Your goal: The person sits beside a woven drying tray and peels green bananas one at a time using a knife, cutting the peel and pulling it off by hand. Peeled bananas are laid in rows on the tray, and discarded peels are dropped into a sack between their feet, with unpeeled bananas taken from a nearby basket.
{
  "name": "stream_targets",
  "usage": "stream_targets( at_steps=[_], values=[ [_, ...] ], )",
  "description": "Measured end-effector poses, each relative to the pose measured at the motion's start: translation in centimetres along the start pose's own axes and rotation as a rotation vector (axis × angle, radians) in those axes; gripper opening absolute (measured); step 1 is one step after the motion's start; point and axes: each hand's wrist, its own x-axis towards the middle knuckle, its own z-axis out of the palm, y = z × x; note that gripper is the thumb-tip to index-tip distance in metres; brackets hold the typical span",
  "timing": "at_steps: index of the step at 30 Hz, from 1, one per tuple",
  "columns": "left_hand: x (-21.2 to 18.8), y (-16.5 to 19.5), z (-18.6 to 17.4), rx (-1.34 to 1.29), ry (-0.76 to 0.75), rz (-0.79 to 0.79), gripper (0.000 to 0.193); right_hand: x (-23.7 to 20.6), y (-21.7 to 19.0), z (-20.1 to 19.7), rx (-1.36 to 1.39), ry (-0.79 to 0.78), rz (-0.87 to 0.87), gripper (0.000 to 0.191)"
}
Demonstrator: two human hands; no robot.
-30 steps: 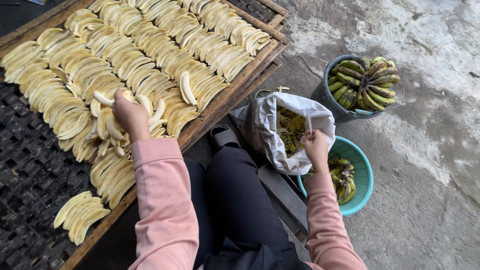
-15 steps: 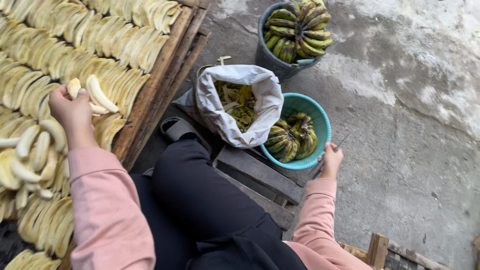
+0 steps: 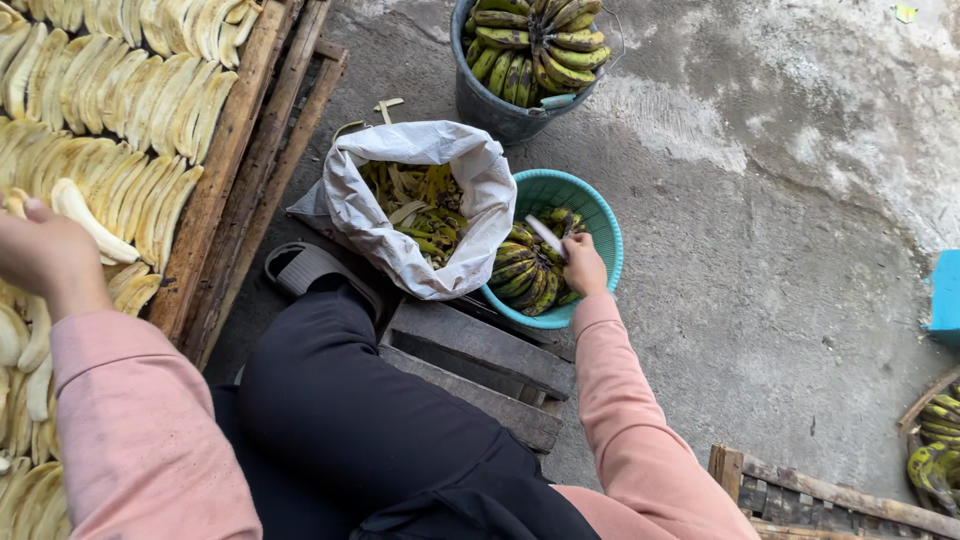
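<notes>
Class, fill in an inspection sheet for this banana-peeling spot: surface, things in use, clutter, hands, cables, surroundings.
Surface: grey concrete floor, stained.
Things in use: peeled banana over the wooden drying rack; teal basket of unpeeled bananas.
Clutter: white sack of peels; grey bucket of bananas.
Hands: left hand holds the peeled banana; right hand in the basket, gripping a pale tool.
Cables: nothing seen.
Surroundings: sandal, wooden pallet.

One package shows: a white woven plastic sack [image 3: 405,215] in the upper middle of the frame, standing open on the concrete with its rim rolled down and crumpled. Its mouth holds yellow-green peels. Its right side touches the teal basin. No labels, signs or screens are visible anywhere.
</notes>
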Motion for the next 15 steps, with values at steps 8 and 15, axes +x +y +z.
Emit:
stream_targets(
  at_steps=[8, 15],
  values=[
    [-3.4, 13.6, 0.0, -0.331, 0.039, 0.392, 0.032, -0.4, -0.5, -0.5, -0.005, 0.147, -0.069, 0.034],
    [-19.7, 26.7, 6.4, -0.313, -1.503, 0.013, 0.057, -4.9, -11.4, -3.5, 1.186, 0.403, -0.079, 0.034]
  ],
)
